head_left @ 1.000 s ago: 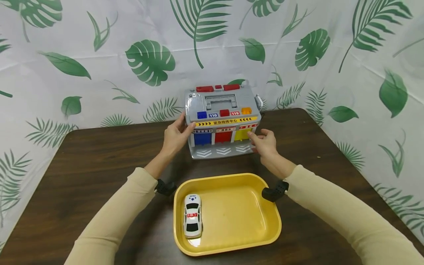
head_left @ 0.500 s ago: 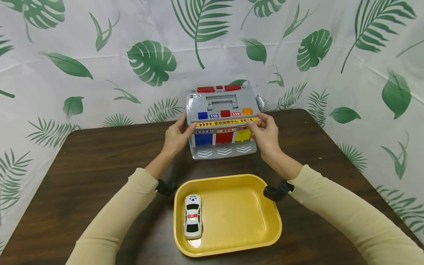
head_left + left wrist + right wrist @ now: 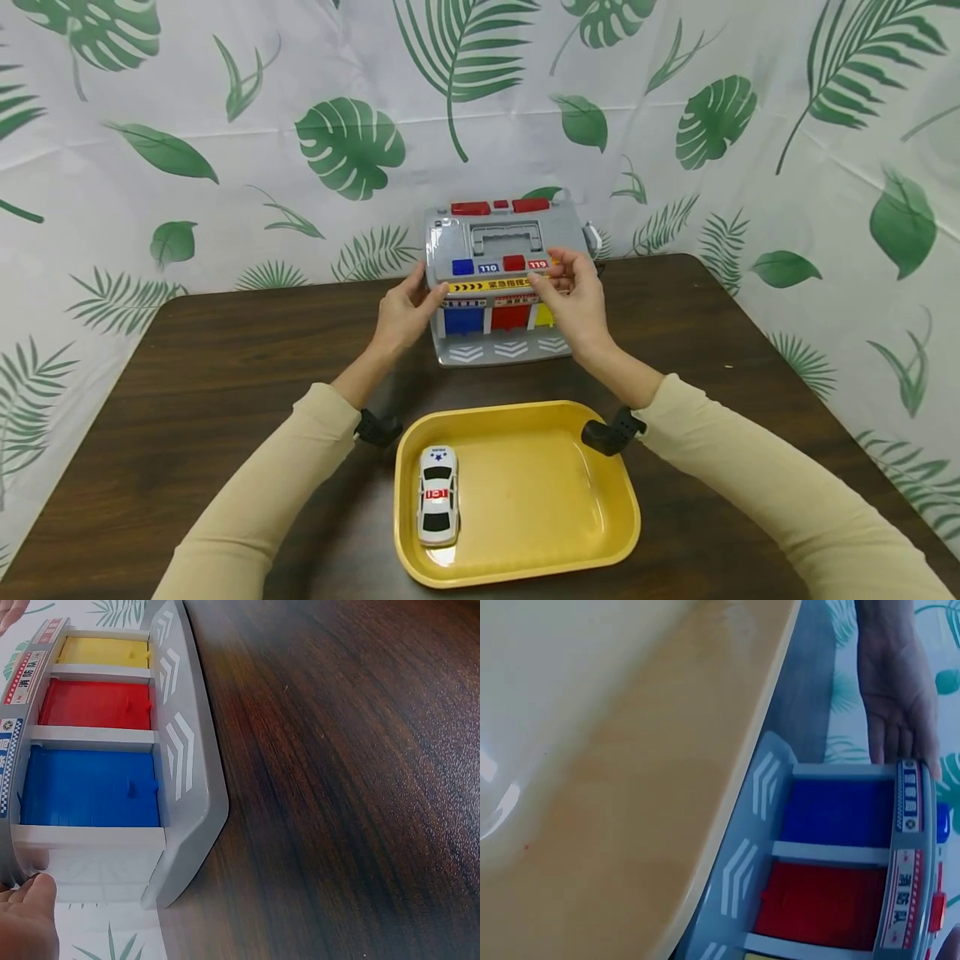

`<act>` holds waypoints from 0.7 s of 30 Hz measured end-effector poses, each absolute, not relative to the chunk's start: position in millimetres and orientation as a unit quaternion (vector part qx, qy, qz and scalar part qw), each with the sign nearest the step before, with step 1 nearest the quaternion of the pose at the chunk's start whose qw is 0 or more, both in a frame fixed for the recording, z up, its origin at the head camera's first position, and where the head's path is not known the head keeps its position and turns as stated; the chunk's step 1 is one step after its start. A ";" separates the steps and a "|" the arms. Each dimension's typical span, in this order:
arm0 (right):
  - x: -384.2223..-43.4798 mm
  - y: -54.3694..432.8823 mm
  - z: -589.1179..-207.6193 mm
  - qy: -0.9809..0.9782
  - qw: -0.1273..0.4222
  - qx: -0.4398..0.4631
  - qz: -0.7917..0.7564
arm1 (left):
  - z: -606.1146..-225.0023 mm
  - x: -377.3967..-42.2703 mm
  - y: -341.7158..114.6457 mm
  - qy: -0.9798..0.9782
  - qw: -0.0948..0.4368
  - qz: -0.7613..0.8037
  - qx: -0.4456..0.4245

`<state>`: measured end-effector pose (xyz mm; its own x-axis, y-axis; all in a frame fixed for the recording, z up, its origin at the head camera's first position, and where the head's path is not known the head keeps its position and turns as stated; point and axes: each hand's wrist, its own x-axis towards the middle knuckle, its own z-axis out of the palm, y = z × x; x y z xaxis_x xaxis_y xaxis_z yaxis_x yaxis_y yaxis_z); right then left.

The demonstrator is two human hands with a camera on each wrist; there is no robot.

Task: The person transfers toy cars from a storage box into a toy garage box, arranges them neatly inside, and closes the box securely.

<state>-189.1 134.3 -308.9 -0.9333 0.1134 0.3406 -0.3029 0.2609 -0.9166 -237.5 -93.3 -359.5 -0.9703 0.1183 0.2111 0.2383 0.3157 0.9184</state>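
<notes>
A grey toy emergency garage [image 3: 453,237] stands at the back of the table, with blue, red and yellow doors down. My left hand [image 3: 401,315] holds its left end, thumb at the front roof corner and fingers along the side wall. In the right wrist view, that left hand [image 3: 900,690] reaches down to the end beside the blue door [image 3: 838,813]. Over the right front of the roof is my right hand [image 3: 577,304], fingers bent, holding nothing. Its thumb and forefinger are near the red roof button [image 3: 513,262] and hide the orange one.
In front of the garage lies a yellow tray [image 3: 525,408]. A white toy police car [image 3: 437,496] sits along its left side. A leaf-print cloth [image 3: 247,208] hangs close behind the garage.
My right hand has risen from beside the yellow door to the roof's front edge, then moved left over the buttons. The left hand stays at the garage's left end.
</notes>
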 end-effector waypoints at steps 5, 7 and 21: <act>-191.7 123.2 -310.8 -0.792 0.165 0.087 0.581 | -360.0 -238.1 -93.9 -0.806 0.049 -0.579 -0.110; -193.3 120.0 -312.8 -0.797 0.163 0.097 0.574 | -360.1 -238.4 -94.2 -0.805 0.048 -0.581 -0.110; -205.4 104.6 -326.9 -0.840 0.182 0.156 0.487 | -361.3 -238.7 -93.8 -0.800 0.050 -0.588 -0.111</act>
<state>-205.4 104.6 -326.9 -0.8854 -0.0846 0.4571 -0.4387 0.4772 -0.7615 -238.7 -93.8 -361.3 -0.9703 0.1184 0.2111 0.2368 0.2840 0.9291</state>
